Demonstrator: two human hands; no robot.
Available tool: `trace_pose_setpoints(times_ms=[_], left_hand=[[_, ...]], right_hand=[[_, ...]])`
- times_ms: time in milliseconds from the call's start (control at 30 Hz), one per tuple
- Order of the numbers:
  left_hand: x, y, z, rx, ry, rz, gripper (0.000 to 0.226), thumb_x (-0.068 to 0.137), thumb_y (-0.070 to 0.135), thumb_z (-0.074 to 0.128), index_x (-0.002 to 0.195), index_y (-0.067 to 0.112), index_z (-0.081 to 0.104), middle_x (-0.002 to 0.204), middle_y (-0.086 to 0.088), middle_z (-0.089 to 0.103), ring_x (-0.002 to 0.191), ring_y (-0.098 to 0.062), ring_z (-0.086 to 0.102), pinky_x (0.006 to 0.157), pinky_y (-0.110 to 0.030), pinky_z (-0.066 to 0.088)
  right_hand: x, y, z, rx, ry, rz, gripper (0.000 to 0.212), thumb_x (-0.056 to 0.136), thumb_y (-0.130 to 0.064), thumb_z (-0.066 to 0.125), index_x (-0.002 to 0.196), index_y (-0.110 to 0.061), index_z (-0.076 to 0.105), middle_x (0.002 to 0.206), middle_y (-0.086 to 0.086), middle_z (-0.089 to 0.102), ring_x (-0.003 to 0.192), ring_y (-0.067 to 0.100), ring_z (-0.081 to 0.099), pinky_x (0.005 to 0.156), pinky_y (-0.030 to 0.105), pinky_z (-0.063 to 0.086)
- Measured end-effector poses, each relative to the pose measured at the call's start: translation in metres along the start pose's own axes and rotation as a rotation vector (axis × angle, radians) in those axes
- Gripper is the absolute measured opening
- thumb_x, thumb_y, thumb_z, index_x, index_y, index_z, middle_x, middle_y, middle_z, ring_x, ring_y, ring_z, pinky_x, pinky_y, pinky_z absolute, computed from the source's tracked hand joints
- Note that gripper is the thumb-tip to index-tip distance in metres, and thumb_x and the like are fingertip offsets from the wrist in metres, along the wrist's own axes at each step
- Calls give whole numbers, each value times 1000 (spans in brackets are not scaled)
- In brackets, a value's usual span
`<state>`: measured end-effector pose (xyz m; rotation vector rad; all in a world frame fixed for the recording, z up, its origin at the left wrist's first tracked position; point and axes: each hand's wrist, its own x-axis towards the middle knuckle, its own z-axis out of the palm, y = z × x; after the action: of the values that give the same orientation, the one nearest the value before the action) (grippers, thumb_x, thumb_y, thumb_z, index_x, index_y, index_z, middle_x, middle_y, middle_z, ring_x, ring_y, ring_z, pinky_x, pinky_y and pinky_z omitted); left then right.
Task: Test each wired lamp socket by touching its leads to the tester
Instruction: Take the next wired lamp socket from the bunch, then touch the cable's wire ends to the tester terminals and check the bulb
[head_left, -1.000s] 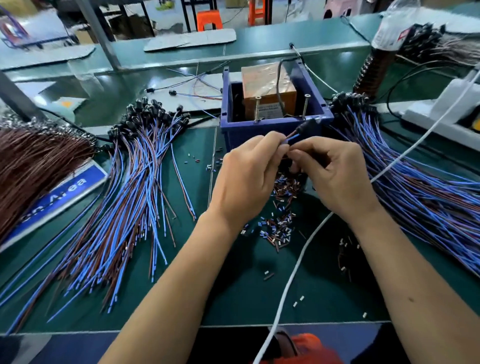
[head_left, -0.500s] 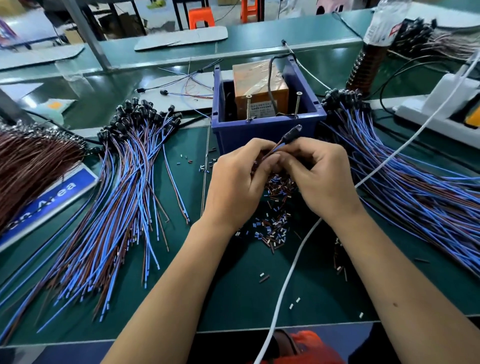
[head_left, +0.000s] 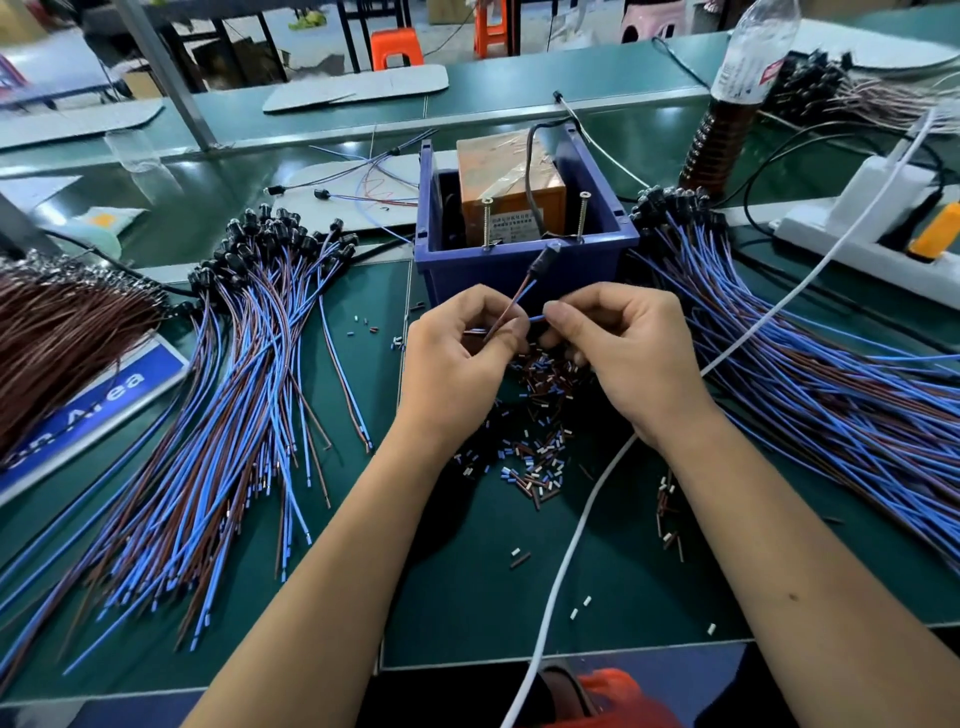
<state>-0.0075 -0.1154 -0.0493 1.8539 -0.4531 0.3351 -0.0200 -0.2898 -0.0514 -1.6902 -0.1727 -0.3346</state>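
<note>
The tester is a blue box (head_left: 519, 273) holding an orange transformer and two upright screws (head_left: 582, 215). One small black lamp socket (head_left: 543, 258) pokes up just in front of the box wall, its brown and blue leads running down to my hands. My left hand (head_left: 457, 358) pinches the brown lead. My right hand (head_left: 618, 353) pinches the blue lead. The two leads are spread apart between my fingertips, a little below and in front of the screws.
A big fan of wired sockets (head_left: 249, 364) lies left of the box, another (head_left: 831, 374) to the right. Cut insulation bits (head_left: 535, 457) litter the green mat under my hands. A white cable (head_left: 576, 530) crosses the mat. A power strip (head_left: 862, 228) and a bottle (head_left: 737, 98) stand at the right.
My hands have drawn slightly apart, separating the brown and blue leads. The socket now points up toward the box rim.
</note>
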Motion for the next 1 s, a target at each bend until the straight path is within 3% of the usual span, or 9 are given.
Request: trace_pose_setpoints(times_ms=[67,200,433,600,767,900,1000], left_hand=[[1,-2,-1,-33,-17,-33,12,92,16,67,82,21,67,70,6,68,71,-10,64,71,-30,52],[2,-3,-2,-128,-64,-107,13,92,20,66,80,22,66,68,4,66,55,-1,53,57,-12,40],[2,0,-2,-183,-86,-105,11,91,17,65,80,18,65,66,4,63,51,-1,50,53,-10,37],[1,6,-2,-186,-70,-84,14,91,15,66,78,20,64,62,7,60,48,-1,47,51,-9,34],[2,7,-16,-366,-2,-139,15,90,13,63,76,18,64,61,-1,54,44,-7,34,44,-15,27],[1,12,-10,-444,30,-143,17,92,13,63,75,17,62,63,-4,55,42,-8,31,42,-17,26],[0,13,-4,-410,77,-124,17,93,13,65,76,16,63,65,-1,59,44,-4,38,45,-15,32]], right_hand=[[0,0,0,8,-13,6,8,95,-25,77,88,-21,79,75,3,77,62,14,64,60,22,52],[-1,0,0,8,-17,-12,11,96,-26,74,87,-23,77,72,2,75,59,5,61,59,18,49],[-1,-3,0,38,2,-23,14,97,-26,73,84,-23,76,69,0,72,60,2,61,59,13,46],[0,-5,-1,60,-21,-14,15,98,-26,71,84,-22,74,67,1,69,62,8,59,60,18,47],[6,-5,-23,156,218,11,19,103,-24,66,85,-19,70,67,-5,64,61,8,55,60,19,48],[2,-6,-5,48,77,-22,1,95,-16,76,94,-17,77,76,-1,73,65,4,63,60,18,50],[-3,-8,12,169,3,-46,8,93,-9,77,101,-9,78,77,-6,74,62,0,62,63,15,49]])
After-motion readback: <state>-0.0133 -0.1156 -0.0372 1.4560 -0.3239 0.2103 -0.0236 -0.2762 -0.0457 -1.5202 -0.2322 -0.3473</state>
